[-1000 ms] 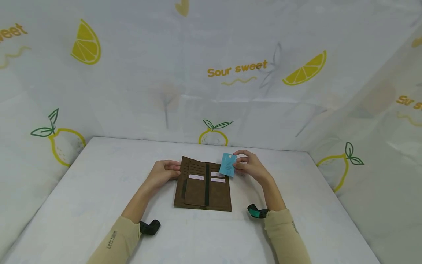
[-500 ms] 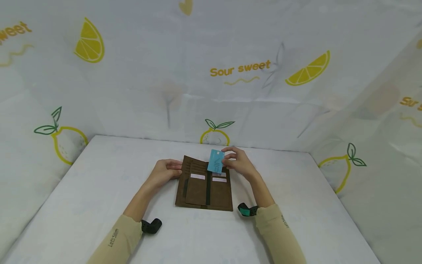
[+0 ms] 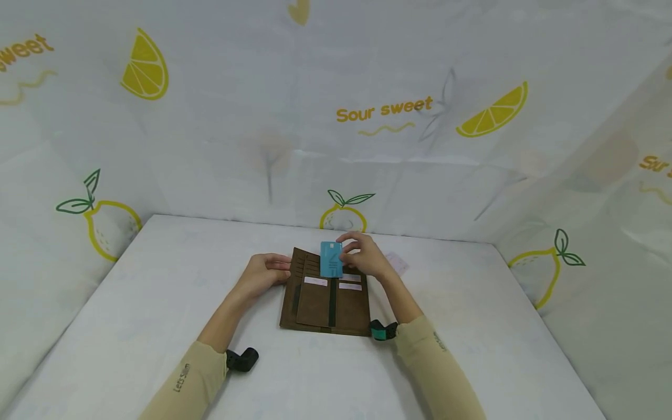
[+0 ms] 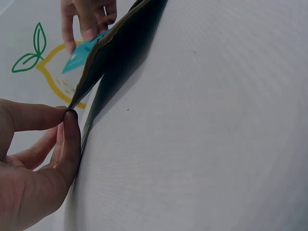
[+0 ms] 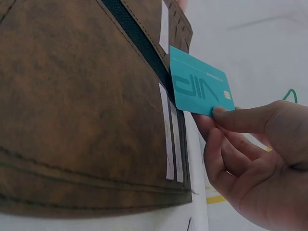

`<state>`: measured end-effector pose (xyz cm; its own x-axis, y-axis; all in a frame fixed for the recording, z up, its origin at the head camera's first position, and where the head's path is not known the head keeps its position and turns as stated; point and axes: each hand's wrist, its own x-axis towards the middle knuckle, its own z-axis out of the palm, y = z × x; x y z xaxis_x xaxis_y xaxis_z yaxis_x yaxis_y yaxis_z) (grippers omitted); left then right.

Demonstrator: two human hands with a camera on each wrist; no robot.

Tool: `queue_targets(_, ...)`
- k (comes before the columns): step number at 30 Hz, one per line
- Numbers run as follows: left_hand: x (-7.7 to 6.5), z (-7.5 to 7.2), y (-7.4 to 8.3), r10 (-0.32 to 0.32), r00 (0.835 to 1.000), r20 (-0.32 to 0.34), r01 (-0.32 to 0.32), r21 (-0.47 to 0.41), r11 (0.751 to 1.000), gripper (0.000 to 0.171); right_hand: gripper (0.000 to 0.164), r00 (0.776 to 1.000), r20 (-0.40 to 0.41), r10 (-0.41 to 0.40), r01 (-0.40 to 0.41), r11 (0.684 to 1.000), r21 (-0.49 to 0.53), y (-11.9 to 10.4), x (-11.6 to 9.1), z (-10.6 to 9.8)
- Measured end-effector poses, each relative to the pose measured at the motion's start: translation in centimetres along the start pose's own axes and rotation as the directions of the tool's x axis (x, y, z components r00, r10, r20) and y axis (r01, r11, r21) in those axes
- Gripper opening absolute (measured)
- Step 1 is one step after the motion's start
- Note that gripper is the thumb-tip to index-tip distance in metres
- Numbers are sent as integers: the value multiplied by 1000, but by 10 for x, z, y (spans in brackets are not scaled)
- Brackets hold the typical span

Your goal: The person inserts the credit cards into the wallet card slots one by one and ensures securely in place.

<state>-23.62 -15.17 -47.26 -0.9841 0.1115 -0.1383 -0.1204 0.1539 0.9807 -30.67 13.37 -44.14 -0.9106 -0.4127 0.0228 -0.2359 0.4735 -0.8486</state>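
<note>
A brown wallet (image 3: 353, 309) lies spread open on the white table, with white-edged slips or cards (image 3: 315, 281) showing in slots on both sides. My left hand (image 3: 263, 276) pinches the wallet's upper left edge between thumb and finger; in the left wrist view that edge is lifted off the table. A turquoise card (image 5: 199, 84) with a chip is pinched at one edge by my right hand (image 5: 255, 154). In the head view the card stands over the upper middle of the wallet, near its dark centre strip. Whether its lower edge touches a slot I cannot tell.
Behind my right hand a pale pinkish slip (image 3: 397, 263) lies on the table (image 3: 472, 326). A white curtain (image 3: 236, 116) printed with lemons hangs behind and at both sides. Each wrist carries a small black camera (image 3: 242, 360).
My right hand has carried the turquoise card leftward from the wallet's right side to its upper middle. The pale slip behind that hand has come into view. My left hand keeps its hold.
</note>
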Motion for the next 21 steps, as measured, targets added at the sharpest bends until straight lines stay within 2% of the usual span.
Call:
queue_targets(7,2,0,0,-14,1000,-18,14,5,1000,36,37,1000,18,-20,21,999,-27,-8,6,10)
queue_targets(21,1,1,0,-5,1000,-24,6,9,1000,35,37,998,42,52,-51,999,-7,-13,11,24)
